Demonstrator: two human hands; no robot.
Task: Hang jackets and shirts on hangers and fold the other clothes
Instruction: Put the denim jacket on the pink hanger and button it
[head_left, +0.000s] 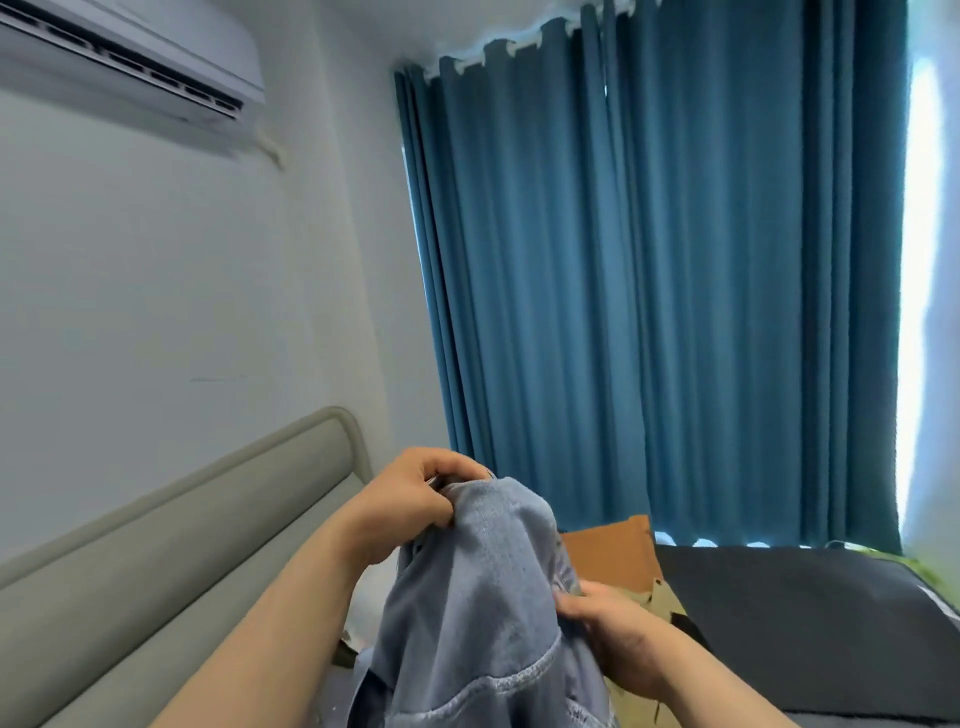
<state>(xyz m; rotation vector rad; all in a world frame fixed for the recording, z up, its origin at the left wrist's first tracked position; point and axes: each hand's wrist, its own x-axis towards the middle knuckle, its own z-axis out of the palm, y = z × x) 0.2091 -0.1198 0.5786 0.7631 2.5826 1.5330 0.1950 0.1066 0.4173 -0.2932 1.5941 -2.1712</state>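
- A blue denim garment (483, 587) is held up in front of the chest, above the bed (789, 618), its long axis hanging downward.
- Its top edge is pinched in the grip of the left hand (410, 499), raised highest; something thin, possibly a hanger hook, is glimpsed there but cannot be confirmed.
- Its right side is gripped lower by the right hand (613, 629), fingers curled into the cloth.
- Both forearms are angled upward and inward.
- A blue curtain (649, 286) is seen behind.

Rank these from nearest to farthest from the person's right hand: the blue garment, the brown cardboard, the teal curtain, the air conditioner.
1. Blue garment, gripped by the right hand.
2. Brown cardboard, just behind.
3. Teal curtain, beyond.
4. Air conditioner, high on the left wall.
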